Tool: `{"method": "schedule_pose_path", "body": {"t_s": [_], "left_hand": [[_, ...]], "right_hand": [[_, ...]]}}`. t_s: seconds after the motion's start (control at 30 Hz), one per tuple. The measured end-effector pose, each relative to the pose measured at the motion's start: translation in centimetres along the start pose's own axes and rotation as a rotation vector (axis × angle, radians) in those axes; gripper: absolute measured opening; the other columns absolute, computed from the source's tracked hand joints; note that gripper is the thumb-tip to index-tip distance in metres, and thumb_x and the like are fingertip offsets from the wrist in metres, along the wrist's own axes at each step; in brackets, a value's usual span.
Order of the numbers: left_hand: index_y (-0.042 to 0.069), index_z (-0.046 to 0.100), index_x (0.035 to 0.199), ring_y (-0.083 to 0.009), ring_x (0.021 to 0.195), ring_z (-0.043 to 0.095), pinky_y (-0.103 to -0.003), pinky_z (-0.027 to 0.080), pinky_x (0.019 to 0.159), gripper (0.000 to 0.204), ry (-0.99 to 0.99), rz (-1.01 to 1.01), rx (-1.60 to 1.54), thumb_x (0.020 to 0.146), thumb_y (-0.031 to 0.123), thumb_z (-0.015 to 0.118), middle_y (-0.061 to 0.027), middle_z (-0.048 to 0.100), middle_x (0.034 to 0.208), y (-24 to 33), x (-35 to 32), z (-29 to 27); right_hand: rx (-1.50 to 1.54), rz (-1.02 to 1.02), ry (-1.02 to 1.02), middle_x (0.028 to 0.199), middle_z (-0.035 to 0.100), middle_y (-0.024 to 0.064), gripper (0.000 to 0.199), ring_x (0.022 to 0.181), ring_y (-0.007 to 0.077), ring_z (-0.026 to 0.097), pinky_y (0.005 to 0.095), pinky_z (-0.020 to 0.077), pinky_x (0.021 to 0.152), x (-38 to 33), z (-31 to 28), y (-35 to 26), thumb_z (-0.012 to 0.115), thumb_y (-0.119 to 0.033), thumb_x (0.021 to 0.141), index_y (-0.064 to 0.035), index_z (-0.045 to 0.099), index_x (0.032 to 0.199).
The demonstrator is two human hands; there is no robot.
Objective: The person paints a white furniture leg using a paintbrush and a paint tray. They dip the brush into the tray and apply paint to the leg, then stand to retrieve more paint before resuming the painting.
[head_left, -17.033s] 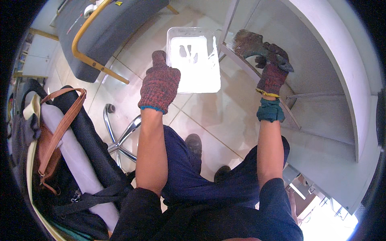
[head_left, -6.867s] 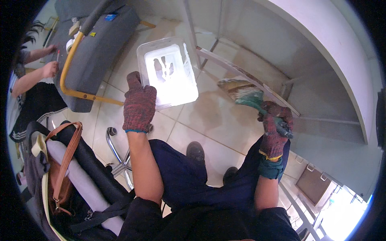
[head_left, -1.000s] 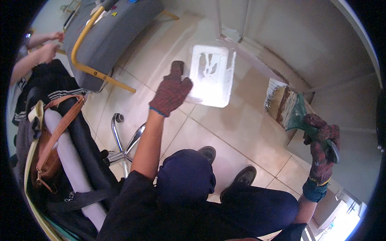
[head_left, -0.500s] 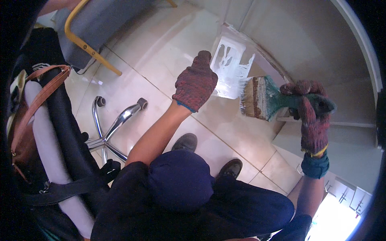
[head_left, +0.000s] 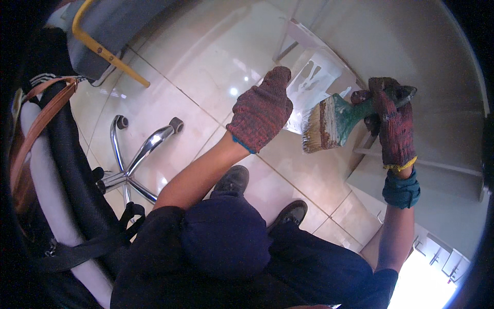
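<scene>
My left hand [head_left: 262, 112], in a dark red knitted glove, is closed at the near left edge of a pale, boxy paint container [head_left: 321, 69]. White paint coats part of its inside in streaks; the fingers on its far side are hidden. My right hand [head_left: 393, 116], gloved alike with a yellow cuff edge, grips the green handle of a wide paintbrush [head_left: 329, 123]. The brush lies sideways, bristles pointing left, beside the container's near right part. White paint marks its bristles and ferrule.
A grey wall panel [head_left: 401, 46] rises at the right. On the left stand a chrome swivel-chair base [head_left: 149, 149], a yellow-framed grey seat [head_left: 110, 56] and a brown strap [head_left: 43, 123]. My shoes [head_left: 290, 213] rest on the tiled floor [head_left: 190, 77].
The left hand and the painted part of the container have shifted right. The right hand has risen slightly in view, and the brush has tilted, bristles lower. The view itself has also shifted a little.
</scene>
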State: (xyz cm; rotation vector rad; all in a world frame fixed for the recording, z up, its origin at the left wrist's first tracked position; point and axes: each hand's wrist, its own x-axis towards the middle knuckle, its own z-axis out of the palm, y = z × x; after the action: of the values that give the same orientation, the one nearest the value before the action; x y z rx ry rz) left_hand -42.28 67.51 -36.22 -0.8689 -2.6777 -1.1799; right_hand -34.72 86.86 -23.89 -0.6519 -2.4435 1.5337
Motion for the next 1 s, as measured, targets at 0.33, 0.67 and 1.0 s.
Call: {"method": "schedule_pose_path", "body": {"t_s": [0.33,0.67,1.0], "left_hand": [[0.008,0.042,0.112,-0.0369,0.066,0.060,-0.044,0.049,0.058,0.037,0.042,0.059,0.032,0.077,0.009,0.055,-0.0154,0.061,0.094,-0.2,0.1,0.2],[0.001,0.054,0.093,-0.0338,0.065,0.061,-0.042,0.051,0.054,0.017,-0.105,0.057,0.286,0.077,0.008,0.054,-0.0207,0.052,0.107,-1.2,-0.1,0.7],[0.006,0.038,0.111,-0.0383,0.062,0.060,-0.047,0.048,0.055,0.039,0.012,0.001,0.102,0.076,0.012,0.054,-0.0213,0.059,0.069,-2.1,0.2,1.6]], "right_hand": [[-0.061,0.020,0.002,0.078,0.067,0.0050,0.028,0.049,0.0082,0.049,0.0226,0.0364,0.042,0.6,0.0,-0.3,0.054,-0.030,0.088,-0.0052,0.057,0.102],[0.115,0.093,0.109,0.084,0.067,0.0065,0.030,0.059,0.0090,0.053,0.0210,0.0371,0.047,-0.6,-2.1,1.2,0.056,-0.030,0.085,-0.0075,0.055,0.106],[0.191,0.016,0.139,0.091,0.066,0.0093,0.038,0.061,0.0118,0.056,0.0217,0.0383,0.045,-1.0,-4.8,3.2,0.058,-0.028,0.083,-0.0073,0.052,0.114]]}}
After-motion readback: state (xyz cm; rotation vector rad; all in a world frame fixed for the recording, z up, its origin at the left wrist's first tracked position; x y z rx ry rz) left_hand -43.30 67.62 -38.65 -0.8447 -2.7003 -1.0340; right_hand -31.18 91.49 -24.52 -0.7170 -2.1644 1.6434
